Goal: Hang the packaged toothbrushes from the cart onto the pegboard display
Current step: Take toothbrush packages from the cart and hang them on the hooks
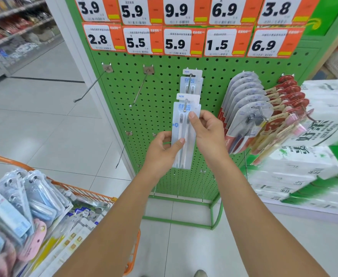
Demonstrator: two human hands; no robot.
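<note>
White toothbrush pack (185, 134) is hanging upright, long axis vertical, on the centre peg (186, 105) of the green pegboard (164, 92); left hand (165, 150) is pinching its lower edge, right hand (206, 128) its upper edge.

The small print on the price tags (184, 42) is too blurred to read. The orange cart (96, 193) is cut off by the left and bottom edges. The stacked white and green packs (312, 166) at the right are smeared by blur. The right hand (208, 126) hides part of the toothbrush pack (181, 144).
</note>
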